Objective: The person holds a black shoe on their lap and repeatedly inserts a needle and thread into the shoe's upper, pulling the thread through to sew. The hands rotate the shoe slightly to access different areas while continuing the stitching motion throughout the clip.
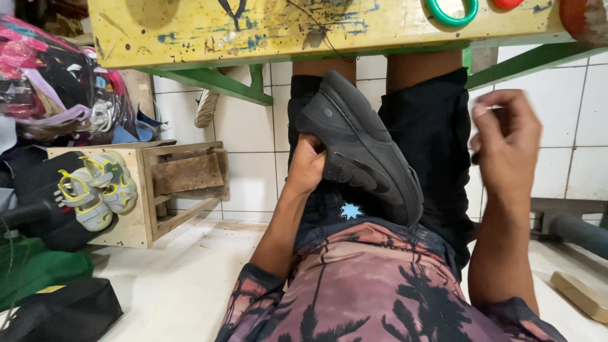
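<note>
A black shoe [361,145] lies sole-out across my lap, over black shorts. My left hand [307,164] grips it at the side, fingers tucked under the upper. My right hand [506,142] is raised to the right of the shoe, fingers curled in; a thin dark object seems pinched in it, but blur hides what it is. My patterned shirt fills the bottom of the view.
A paint-spattered yellow bench [316,28] with a green frame spans the top, with a green ring [451,12] on it. A wooden stool [158,190] stands at left with small grey-yellow sandals [98,187] on it. A clear bag of shoes [50,82] sits behind.
</note>
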